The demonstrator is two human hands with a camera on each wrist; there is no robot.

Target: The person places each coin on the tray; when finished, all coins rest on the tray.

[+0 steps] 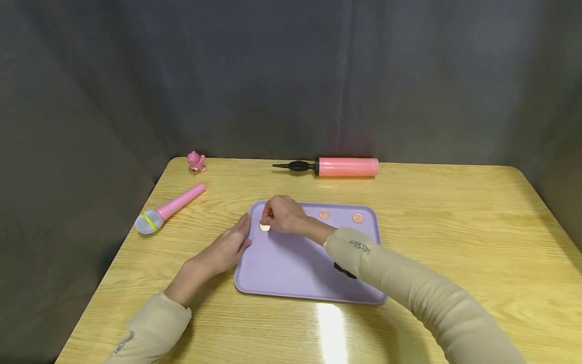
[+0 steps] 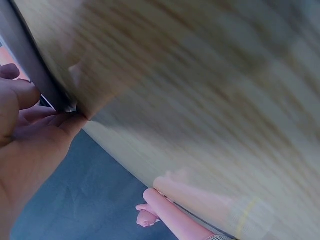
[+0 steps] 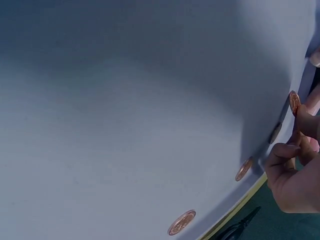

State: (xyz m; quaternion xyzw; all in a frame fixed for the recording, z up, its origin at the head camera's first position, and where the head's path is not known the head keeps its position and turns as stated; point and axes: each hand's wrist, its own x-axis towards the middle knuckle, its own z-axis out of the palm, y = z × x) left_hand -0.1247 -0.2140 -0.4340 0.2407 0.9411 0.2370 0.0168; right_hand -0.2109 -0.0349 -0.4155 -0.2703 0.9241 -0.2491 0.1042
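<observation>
At the far left corner of the lilac tray, my right hand pinches a copper-coloured coin between thumb and fingertips. The right wrist view shows this held coin tilted on edge, above the tray surface. My left hand rests against the tray's left rim with fairly straight fingers. In the left wrist view, the fingers of that hand touch the rim close to the tabletop. Along the tray's far side lie a coin and another coin. A third coin, nearer my right hand, is hidden in the head view.
Left of the tray lies a pink toy microphone with a silver head. Behind it stands a small pink figurine. A pink hand pump with a black nozzle lies beyond the tray. Dark curtains surround the wooden table.
</observation>
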